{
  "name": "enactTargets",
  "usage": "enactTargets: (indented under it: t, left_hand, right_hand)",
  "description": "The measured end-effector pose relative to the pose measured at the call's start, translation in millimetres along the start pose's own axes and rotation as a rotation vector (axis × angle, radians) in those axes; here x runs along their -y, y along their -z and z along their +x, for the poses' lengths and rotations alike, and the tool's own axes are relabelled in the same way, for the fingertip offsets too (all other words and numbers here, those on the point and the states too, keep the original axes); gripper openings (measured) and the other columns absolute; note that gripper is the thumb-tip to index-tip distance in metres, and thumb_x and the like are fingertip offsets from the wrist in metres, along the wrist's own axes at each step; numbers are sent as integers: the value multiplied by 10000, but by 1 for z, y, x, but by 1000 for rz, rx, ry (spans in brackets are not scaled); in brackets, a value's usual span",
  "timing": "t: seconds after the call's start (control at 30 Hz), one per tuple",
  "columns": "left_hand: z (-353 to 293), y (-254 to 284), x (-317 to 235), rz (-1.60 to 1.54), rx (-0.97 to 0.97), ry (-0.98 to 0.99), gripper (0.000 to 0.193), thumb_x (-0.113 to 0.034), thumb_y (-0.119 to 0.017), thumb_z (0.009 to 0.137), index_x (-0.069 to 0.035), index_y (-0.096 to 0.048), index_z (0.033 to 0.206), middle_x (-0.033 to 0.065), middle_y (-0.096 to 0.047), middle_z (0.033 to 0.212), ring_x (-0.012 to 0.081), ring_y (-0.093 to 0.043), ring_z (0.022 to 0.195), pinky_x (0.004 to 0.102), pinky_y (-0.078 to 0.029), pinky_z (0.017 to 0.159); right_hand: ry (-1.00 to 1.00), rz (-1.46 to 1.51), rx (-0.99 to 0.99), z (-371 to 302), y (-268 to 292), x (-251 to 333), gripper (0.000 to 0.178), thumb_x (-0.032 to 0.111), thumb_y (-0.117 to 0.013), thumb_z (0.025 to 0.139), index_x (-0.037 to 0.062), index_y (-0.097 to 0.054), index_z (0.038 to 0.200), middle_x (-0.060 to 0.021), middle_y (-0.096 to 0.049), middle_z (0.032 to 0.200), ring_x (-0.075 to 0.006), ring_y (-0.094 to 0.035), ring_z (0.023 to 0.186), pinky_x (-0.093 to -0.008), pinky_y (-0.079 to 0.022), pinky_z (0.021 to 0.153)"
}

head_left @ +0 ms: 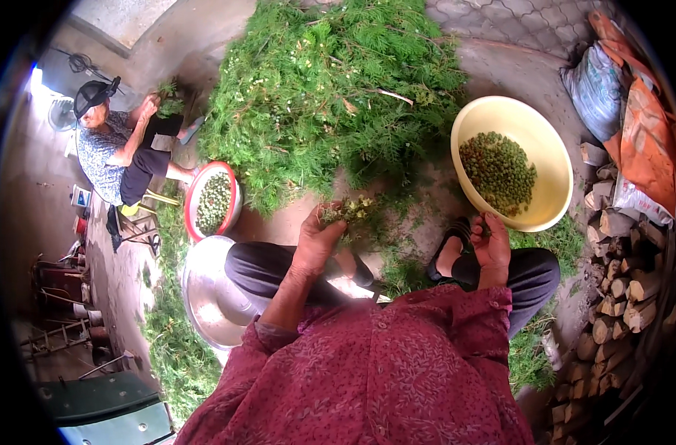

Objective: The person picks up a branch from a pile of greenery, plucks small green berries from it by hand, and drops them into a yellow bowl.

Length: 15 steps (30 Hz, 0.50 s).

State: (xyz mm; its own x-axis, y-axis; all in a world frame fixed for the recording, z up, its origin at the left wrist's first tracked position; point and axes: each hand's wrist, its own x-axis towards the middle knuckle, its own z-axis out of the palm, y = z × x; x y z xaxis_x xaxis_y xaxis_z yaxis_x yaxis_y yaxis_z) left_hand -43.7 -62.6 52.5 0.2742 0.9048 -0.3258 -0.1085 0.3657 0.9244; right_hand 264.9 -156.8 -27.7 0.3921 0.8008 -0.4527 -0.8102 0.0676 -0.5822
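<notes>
My left hand (pixel 319 239) is closed round a green sprig (pixel 358 209) with pale green cones, held above the ground between my knees. To the right, my right hand (pixel 491 245) has its fingers curled together at the near edge of a large yellow basin (pixel 551 159). Whether something small sits between those fingers cannot be made out. Many small green and brownish cones (pixel 497 170) lie in the bottom of the basin. Beyond my hands spreads a big heap of green conifer branches (pixel 323 96).
A red-rimmed basin (pixel 235 211) of green cones stands at left, near a seated person (pixel 123 148) holding a sprig. A metal basin (pixel 208 297) lies beside my left knee. Stacked firewood (pixel 616 289) and orange sacking (pixel 645 141) line the right side.
</notes>
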Motion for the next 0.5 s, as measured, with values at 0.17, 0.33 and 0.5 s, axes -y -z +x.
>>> enactTargets:
  t: [0.17,0.33,0.5]
  left_hand:
    - [-5,-9,-3,-19,42,-43,320,43,-497,764,-42,-495,1072,51,-579,850,108,-562,699,232,-479,613]
    - [-11,-16,-6,-2,56,-150,328,39,-506,757,-55,-500,1072,50,-583,813,101,-552,642,205,-447,538]
    - [-22,-29,-20,1,126,-77,313,35,-505,765,-41,-497,1069,41,-580,808,97,-547,668,200,-443,562]
  right_hand:
    - [24,3,7,-8,2,5,97,141,-537,810,69,-513,870,-9,-501,720,-83,-447,549,-200,-345,453]
    - [58,70,86,-19,-3,16,103,143,-535,805,71,-510,876,-15,-496,729,-90,-446,559,-192,-343,461]
    - [142,205,183,-43,-6,45,115,136,-529,809,45,-517,878,-33,-499,752,-88,-436,558,-181,-329,454]
